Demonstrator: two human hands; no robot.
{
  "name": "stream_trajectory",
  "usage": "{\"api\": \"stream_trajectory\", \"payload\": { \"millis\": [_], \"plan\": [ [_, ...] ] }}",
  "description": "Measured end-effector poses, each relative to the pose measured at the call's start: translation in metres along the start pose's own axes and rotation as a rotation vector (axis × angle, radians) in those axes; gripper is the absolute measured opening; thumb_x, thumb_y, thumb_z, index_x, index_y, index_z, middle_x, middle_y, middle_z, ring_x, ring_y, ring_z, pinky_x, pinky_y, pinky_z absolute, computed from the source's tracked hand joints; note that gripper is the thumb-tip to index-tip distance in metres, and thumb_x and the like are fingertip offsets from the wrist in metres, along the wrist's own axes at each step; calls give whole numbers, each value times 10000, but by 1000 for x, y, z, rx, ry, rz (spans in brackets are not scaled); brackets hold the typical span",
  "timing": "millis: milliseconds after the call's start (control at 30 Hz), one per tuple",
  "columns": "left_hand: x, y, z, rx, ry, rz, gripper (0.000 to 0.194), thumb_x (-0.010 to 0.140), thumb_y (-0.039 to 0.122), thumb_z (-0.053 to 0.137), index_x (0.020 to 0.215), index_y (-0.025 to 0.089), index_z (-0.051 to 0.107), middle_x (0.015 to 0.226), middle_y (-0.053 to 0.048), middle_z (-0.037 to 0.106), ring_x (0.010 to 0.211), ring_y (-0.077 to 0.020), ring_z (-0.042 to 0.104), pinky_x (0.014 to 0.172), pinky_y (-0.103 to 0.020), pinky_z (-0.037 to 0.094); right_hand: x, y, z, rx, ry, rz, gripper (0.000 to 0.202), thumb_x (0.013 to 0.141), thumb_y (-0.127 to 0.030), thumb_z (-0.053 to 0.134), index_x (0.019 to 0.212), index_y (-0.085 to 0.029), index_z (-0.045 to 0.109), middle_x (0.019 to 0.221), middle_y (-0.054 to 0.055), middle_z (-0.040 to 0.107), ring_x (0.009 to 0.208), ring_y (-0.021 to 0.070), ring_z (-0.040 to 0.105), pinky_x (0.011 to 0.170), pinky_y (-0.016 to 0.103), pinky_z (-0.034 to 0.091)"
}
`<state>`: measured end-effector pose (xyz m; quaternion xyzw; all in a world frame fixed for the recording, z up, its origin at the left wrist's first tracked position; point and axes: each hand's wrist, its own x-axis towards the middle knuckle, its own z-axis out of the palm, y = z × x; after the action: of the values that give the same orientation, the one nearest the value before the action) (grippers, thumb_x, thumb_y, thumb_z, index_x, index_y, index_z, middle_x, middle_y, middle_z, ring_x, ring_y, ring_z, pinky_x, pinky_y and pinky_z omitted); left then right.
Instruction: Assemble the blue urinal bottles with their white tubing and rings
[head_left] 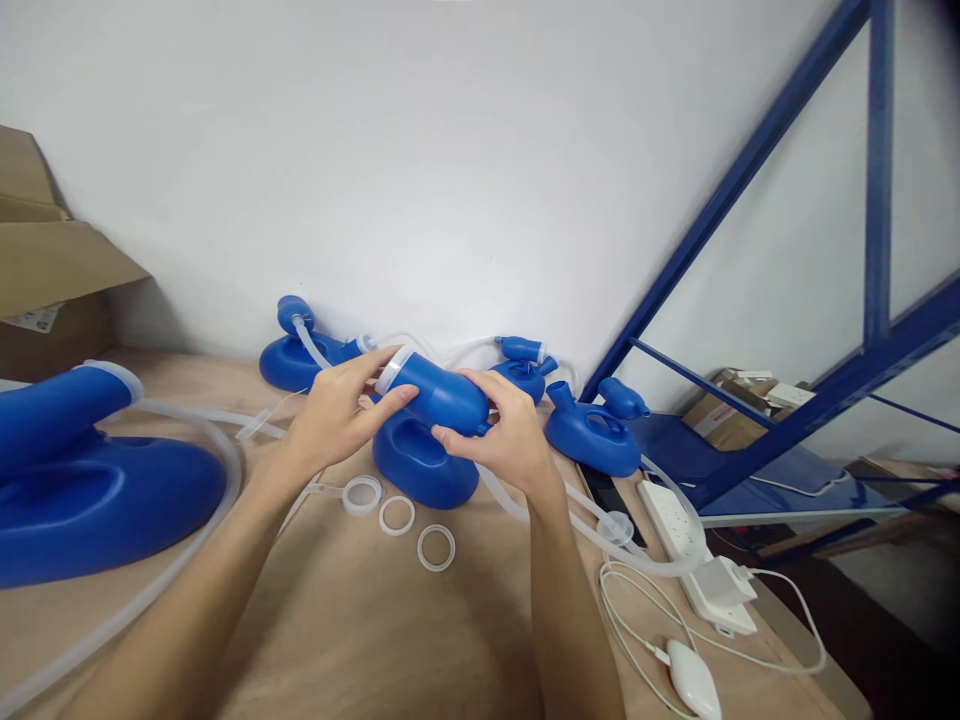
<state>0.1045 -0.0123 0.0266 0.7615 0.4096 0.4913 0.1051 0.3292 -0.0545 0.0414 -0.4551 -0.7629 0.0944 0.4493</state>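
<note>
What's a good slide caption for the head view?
Both hands, left and right, grip a blue bottle above three rings.

Both hands hold a blue bottle neck above the counter: the left hand grips its clear-rimmed mouth, the right hand wraps the other end. Its blue body rests below, with three clear rings just beside it. A white power strip lies to the right.

- No text, brand or number can be read anywhere.
- The label on the cardboard box at the surface's left edge is too blurred to read.
</note>
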Motion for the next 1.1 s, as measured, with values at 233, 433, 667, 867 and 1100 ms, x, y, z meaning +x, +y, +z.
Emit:
{"api": "stream_trajectory", "payload": {
  "millis": [233,433,667,867,1100],
  "plan": [
    [-8,3,8,97,143,37,556,1031,532,373,1204,175,762,972,-78,811,874,-238,742,822,-294,567,-1,-2,-4,28,-13,-60,539,695,-384,893,1197,-249,749,1125,61,765,988,277,723,917,415,603],
    [-11,2,20,70,346,-116,535,1041,482,346,878,181,757,600,-31,632,573,-205,602,606,-303,464,1,10,-6,122,-54,-53,562,690,-380,885,1212,-222,747,1165,75,761,1055,281,721,857,371,610],
    [2,-10,-18,34,56,-258,426,971,541,465,852,223,723,712,-36,734,675,-239,695,666,-317,513,-8,10,-42,25,-119,41,611,777,-421,881,1334,-247,699,1265,92,725,1077,274,708,740,326,599],
    [1,-59,-9,43,-720,-231,413,841,614,607,893,235,766,959,-82,789,835,-283,734,678,-311,538,-21,12,-66,-100,-319,125,683,817,-458,865,1436,-268,650,1356,84,712,1106,276,706,744,336,605],
    [2,-18,-9,-220,-686,-107,392,918,589,659,1098,248,732,1106,-44,757,991,-252,702,832,-316,539,-19,7,-51,-291,-313,83,671,841,-491,839,1453,-311,632,1364,64,720,1171,296,703,878,406,612]
  ]
}}
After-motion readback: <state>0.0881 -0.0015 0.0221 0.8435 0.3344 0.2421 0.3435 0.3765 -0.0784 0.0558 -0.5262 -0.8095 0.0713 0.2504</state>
